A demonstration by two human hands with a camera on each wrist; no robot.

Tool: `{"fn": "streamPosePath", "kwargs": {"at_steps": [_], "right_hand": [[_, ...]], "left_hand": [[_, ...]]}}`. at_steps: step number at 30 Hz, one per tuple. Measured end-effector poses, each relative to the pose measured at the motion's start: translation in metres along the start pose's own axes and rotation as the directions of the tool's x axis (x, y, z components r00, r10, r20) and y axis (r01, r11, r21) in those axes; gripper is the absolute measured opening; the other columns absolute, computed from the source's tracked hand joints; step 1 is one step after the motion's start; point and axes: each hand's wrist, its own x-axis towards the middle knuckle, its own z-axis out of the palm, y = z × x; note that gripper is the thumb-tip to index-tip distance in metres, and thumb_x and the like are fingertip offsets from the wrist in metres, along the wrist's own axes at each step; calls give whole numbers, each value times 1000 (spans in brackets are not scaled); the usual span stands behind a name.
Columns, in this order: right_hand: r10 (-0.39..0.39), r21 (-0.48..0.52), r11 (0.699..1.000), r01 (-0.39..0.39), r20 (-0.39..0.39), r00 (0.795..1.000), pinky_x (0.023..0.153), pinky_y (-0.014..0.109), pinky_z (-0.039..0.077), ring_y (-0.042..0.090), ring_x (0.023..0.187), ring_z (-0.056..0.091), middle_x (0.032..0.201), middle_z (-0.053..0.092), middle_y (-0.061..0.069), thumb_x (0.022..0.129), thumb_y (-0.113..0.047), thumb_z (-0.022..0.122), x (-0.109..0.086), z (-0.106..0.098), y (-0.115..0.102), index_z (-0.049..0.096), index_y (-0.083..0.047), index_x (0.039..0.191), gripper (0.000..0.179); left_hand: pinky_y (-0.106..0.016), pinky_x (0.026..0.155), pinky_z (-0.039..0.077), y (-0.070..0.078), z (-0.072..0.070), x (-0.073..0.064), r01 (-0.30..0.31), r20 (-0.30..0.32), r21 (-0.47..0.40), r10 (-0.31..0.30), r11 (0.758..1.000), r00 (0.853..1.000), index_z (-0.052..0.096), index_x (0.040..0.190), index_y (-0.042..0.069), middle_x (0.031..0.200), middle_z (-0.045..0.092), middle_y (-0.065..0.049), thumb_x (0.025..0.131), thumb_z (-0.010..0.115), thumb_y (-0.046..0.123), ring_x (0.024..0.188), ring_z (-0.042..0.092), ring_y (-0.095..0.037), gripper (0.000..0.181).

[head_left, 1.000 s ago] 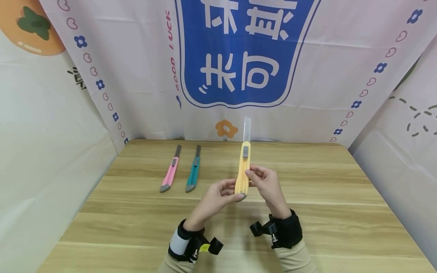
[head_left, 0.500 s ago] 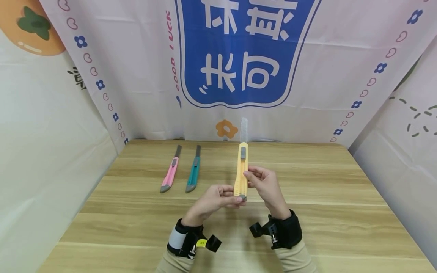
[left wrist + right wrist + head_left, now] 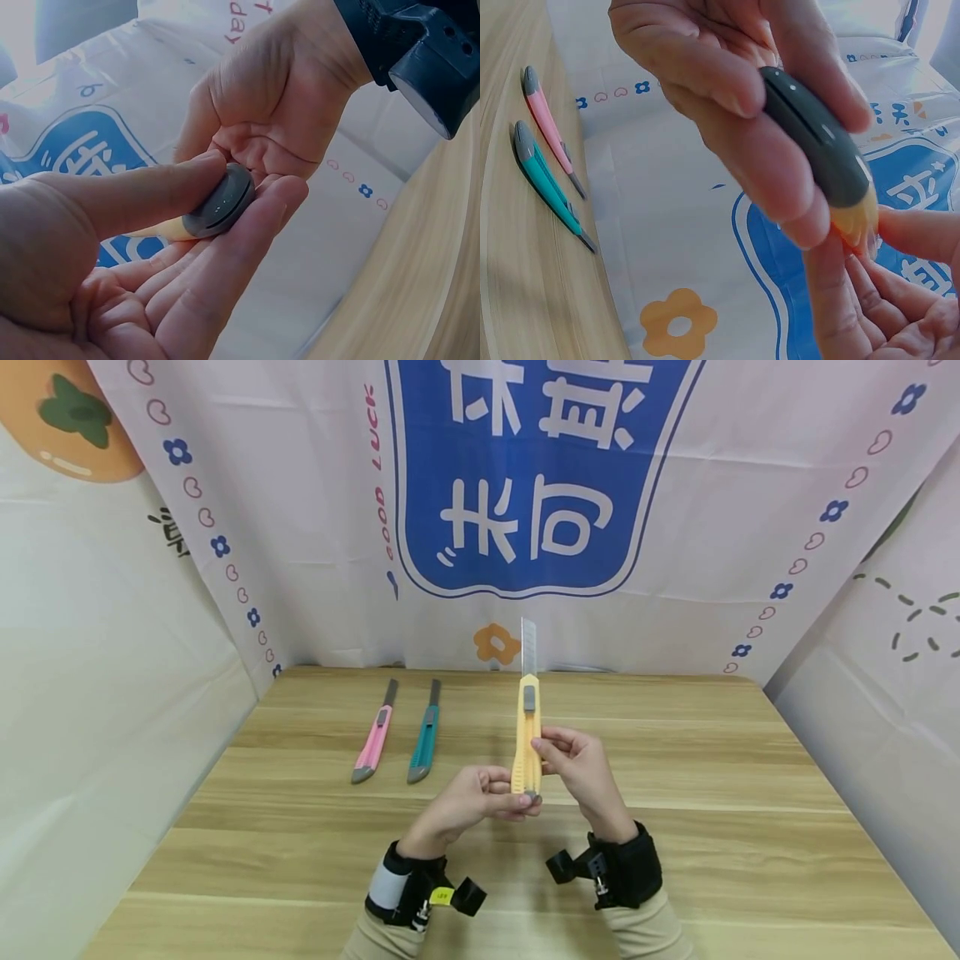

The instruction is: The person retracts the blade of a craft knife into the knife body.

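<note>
yellow cutter [image 3: 527, 727] points up; left hand [image 3: 471, 797] partly hides its grey end [image 3: 225, 201].

Looks like a makeshift tabletop recording booth; wider room unclear. Wood-grain table [image 3: 720, 860] under the right hand's [image 3: 581, 772] grip, printed sheets [image 3: 322, 568] hung behind it and on 2 sides, wrist cameras [image 3: 470, 896] nearer.

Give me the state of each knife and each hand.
Yellow knife: blade out, raised off the table
Pink knife: blade out, lying on the table
Teal knife: blade out, lying on the table
Left hand: pinching the yellow knife's gray end
Right hand: pinching that knife's handle
</note>
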Motion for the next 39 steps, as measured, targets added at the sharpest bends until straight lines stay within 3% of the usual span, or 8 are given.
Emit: {"fn": "streamPosePath", "kwargs": {"at_steps": [3, 6, 12, 16, 20, 27, 34, 39], "right_hand": [[0, 19, 1000, 0, 12, 1000, 60, 18, 58, 8, 71, 66, 98, 68, 26, 91, -9, 60, -1, -1, 0, 59, 15, 113, 33], [7, 47, 999, -8, 24, 1000, 62, 20, 59, 9, 71, 67, 89, 72, 11, 91, -14, 61, -1, -2, 0, 60, 15, 112, 36], [33, 80, 996, -38, 64, 997, 69, 22, 59, 19, 82, 70, 80, 74, -7, 91, -29, 60, -1, -4, 0, 61, 14, 111, 47], [46, 116, 992, -54, 75, 996, 74, 22, 58, 26, 89, 69, 79, 75, -10, 91, -34, 59, 0, -5, -1, 60, 14, 112, 52], [59, 169, 983, -68, 59, 997, 72, 21, 59, 17, 82, 70, 76, 75, -10, 92, -32, 58, 1, -6, 0, 58, 16, 113, 52], [97, 205, 974, -93, -11, 995, 66, 20, 59, 12, 74, 71, 69, 74, -11, 93, -34, 56, 2, -6, 0, 55, 18, 116, 56], [95, 215, 974, -72, -102, 990, 61, 22, 61, 15, 68, 71, 62, 73, -7, 91, -37, 57, 2, -5, -1, 61, 20, 101, 58], [56, 208, 978, -30, -121, 991, 60, 25, 61, 15, 64, 71, 60, 72, -6, 91, -34, 59, 1, -4, 0, 63, 19, 94, 53]], "left_hand": [[-37, 80, 59, 1, 1, 0, -2, 0, 12, 2, 1000, 1000, 57, 110, -17, 104, 63, -38, 86, 63, -1, 88, 69, -24, 30], [-43, 82, 57, 2, 4, -1, 0, 1, 36, 0, 999, 1000, 57, 109, -17, 104, 63, -39, 85, 63, -2, 89, 69, -27, 29], [-41, 81, 58, -2, 11, 1, 40, -16, 76, -39, 996, 999, 59, 104, -14, 100, 67, -35, 82, 66, -3, 87, 69, -25, 26], [-42, 82, 58, -6, 16, 5, 69, -27, 106, -66, 992, 997, 59, 102, -12, 99, 68, -33, 81, 67, -3, 85, 69, -24, 24], [-46, 84, 57, -10, 18, 7, 110, -29, 141, -107, 984, 994, 60, 103, -10, 100, 69, -31, 81, 67, -2, 87, 69, -28, 24], [-48, 83, 56, -14, 20, 8, 118, -23, 161, -115, 980, 993, 60, 101, -12, 99, 68, -32, 80, 67, -6, 90, 67, -36, 23], [-23, 69, 56, -13, 19, 7, 146, -11, 250, -148, 957, 989, 63, 99, -7, 97, 71, -27, 79, 70, -2, 77, 68, -14, 22], [-19, 67, 52, -15, 18, 7, 139, -3, 291, -145, 947, 989, 64, 97, -6, 95, 72, -26, 77, 71, -2, 75, 67, -12, 23]]}}
